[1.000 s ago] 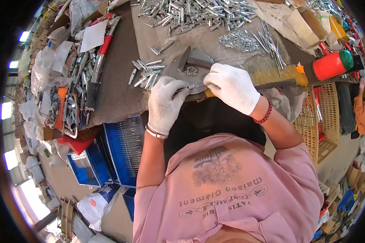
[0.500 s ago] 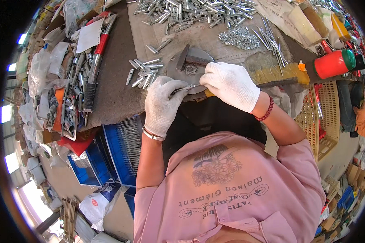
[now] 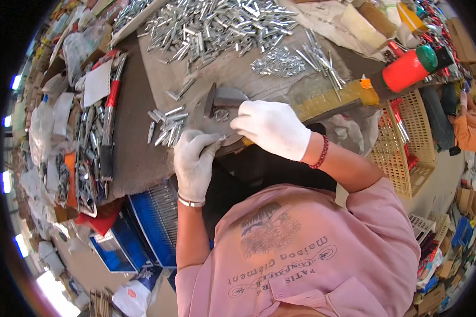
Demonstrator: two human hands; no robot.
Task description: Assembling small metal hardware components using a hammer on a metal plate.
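Note:
My left hand point(image 3: 192, 161), in a white knit glove, is at the bench's near edge. Its thumb and fingers pinch a small shiny metal part point(image 3: 222, 138), mostly covered by the glove. To its right, my gloved right hand point(image 3: 274, 129) has its fingers curled together; whatever is in them is hidden. A hammer point(image 3: 210, 100) lies just beyond, its handle running toward my right hand. By the hammer head sits a little heap of small metal pieces point(image 3: 220, 114). Several short metal tubes point(image 3: 168, 126) lie beyond my left hand.
A large pile of metal tubes point(image 3: 217, 29) covers the far bench, beside smaller pins point(image 3: 277, 62) and long thin rods point(image 3: 322, 63). Rightward are a red bottle with green cap point(image 3: 407, 71) and a yellow crate point(image 3: 402, 182). Blue bins point(image 3: 153, 222) stand below left.
The view has shifted, so the bench sits lower and further left. My hands have drawn slightly apart, the right fingertips leaving the part in my left hand.

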